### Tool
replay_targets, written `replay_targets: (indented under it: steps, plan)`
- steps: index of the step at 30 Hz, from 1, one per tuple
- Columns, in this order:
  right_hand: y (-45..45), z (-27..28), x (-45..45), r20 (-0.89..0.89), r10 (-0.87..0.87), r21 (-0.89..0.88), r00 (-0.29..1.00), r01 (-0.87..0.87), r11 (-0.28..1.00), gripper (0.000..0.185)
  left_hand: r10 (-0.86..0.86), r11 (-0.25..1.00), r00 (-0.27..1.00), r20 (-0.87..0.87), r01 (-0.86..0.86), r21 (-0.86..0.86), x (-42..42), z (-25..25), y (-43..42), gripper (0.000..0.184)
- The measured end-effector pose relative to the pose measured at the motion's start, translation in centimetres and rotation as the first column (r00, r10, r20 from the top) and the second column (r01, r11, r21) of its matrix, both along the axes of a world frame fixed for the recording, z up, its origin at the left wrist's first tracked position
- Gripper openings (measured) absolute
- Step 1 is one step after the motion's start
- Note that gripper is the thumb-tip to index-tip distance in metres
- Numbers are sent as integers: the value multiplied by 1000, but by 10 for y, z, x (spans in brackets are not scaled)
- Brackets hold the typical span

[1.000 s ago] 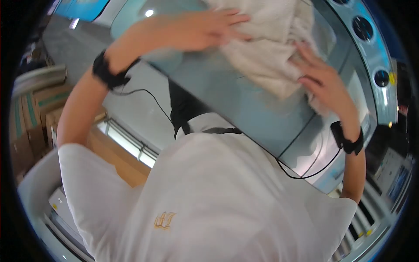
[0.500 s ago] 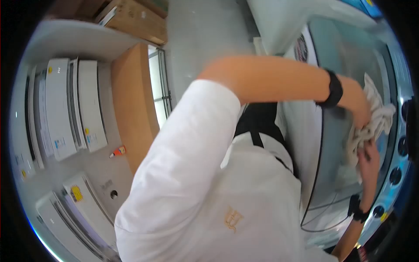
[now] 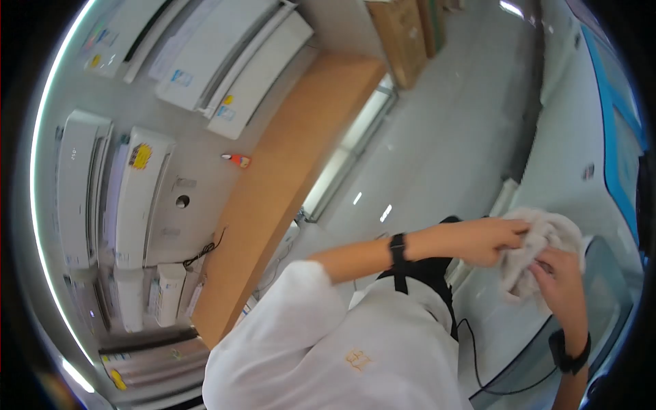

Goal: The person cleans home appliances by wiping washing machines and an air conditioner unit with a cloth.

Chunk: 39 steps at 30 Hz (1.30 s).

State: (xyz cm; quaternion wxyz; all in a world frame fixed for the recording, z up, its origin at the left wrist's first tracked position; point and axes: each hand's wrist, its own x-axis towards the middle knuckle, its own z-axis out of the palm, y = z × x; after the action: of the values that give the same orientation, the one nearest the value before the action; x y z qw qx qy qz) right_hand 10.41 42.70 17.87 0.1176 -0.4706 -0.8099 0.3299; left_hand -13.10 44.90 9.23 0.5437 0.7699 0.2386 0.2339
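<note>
A bunched whitish cloth point(image 3: 549, 231) is held between my two hands above a white appliance. My left hand point(image 3: 493, 240), with a black band on its wrist, reaches in from the left and pinches the cloth's near side. From the lower right comes my right hand point(image 3: 562, 273), wearing a black watch, with thumb and fingers closed on the cloth's lower folds. Both hands are close together. Below the right hand lies the dark see-through lid point(image 3: 608, 280) of the appliance. Parts of the fingers are hidden in the folds.
Beside the lid stands a white appliance with a blue-edged top point(image 3: 608, 123). A black cord point(image 3: 476, 365) loops near my body. White air conditioners point(image 3: 143, 198) hang on the wall above a wooden ledge point(image 3: 294, 184). Cardboard boxes point(image 3: 400, 41) stand on the floor.
The view has turned. My hands have moved with the cloth from the middle of the see-through lid to its edge beside the neighbouring appliance. The cloth is now more bunched up.
</note>
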Motion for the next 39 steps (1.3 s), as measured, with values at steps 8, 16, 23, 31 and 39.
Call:
replay_targets:
  steps: [8, 16, 23, 31, 39]
  plan:
    - [130, -49, -225, -88, 660, 261, 746, -622, 738, 16, 733, 562, 668, 129, -488, -668, -191, -103, -34, 50]
    - [203, -133, -380, -476, 341, -25, 811, -401, 916, 20, 995, 100, 46, 93, -181, -978, -289, -75, 43, 47]
    - [298, -193, -436, -598, 49, -460, 800, -392, 797, 22, 997, -27, 54, -46, -302, -953, -352, -102, 112, 27]
    - [452, -264, -480, -472, -190, -651, 861, -195, 733, 27, 902, 282, 401, -156, -824, -492, -369, -105, 254, 38]
    - [630, -242, -546, -359, 461, -664, 811, -570, 484, 19, 859, 382, 438, -265, -893, -239, -411, -77, 383, 43]
